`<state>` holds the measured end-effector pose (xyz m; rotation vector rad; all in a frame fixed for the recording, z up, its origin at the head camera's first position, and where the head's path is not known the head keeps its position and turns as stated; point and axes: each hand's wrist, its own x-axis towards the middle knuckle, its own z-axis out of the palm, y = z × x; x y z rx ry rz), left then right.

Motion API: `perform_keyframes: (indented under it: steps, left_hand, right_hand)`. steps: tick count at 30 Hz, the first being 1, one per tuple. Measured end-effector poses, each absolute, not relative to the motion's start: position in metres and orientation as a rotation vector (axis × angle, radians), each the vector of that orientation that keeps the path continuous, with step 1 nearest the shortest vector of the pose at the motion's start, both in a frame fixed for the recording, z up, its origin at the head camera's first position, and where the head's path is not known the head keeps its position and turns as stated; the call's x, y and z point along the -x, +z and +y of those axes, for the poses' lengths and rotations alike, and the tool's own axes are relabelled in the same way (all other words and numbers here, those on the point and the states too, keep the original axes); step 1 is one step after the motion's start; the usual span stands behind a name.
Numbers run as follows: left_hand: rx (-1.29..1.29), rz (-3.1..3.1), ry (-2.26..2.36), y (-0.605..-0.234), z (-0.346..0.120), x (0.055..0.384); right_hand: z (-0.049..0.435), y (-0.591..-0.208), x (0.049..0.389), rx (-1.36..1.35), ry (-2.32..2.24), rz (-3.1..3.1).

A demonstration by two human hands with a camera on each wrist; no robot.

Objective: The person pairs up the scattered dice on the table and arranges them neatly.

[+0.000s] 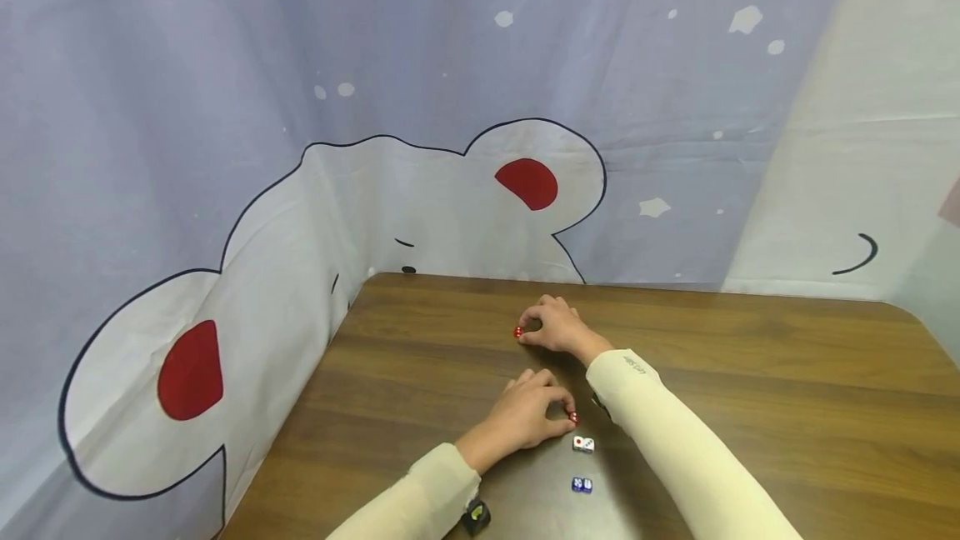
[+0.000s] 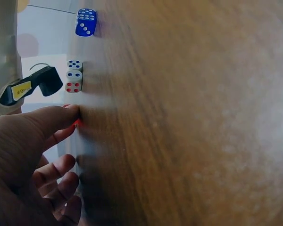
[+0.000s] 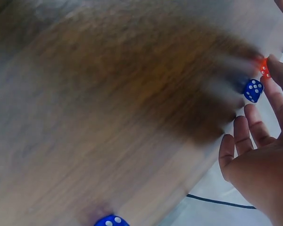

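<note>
My left hand [image 1: 527,413] pinches a small red die [image 1: 573,418] between thumb and index fingertip, low over the wooden table. Just in front of it, on the near side, two white dice [image 1: 582,444] sit side by side. A pair of blue dice [image 1: 582,485] lies nearer still. Farther back, my right hand [image 1: 553,325] holds another red die [image 1: 518,332] by thumb and index finger; its other fingers are loosely bent. The right wrist view shows a blue die [image 3: 253,90] beside those fingers, hidden in the head view, and a second blue die [image 3: 112,221] at the bottom edge.
The brown wooden table [image 1: 750,373] ends at the back and left against a hanging cloth [image 1: 420,207] with a printed bear. My right forearm crosses the table to the right of the white and blue dice. A black wrist device [image 1: 476,516] hangs under my left sleeve.
</note>
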<state>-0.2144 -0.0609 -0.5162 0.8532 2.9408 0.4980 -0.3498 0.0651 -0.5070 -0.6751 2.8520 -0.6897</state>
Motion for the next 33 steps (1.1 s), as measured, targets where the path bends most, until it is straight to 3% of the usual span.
perform_keyframes:
  steps: [16,33]
  left_hand:
    - [-0.858,2.949,0.495,-0.520,-0.059,0.217]
    - [-0.854,2.963,0.480,-0.522,-0.060,0.216]
  right_hand:
    - [0.059,-0.506,0.348,0.641,-0.655,2.878]
    - [0.059,-0.499,0.336,0.828,-0.448,2.905]
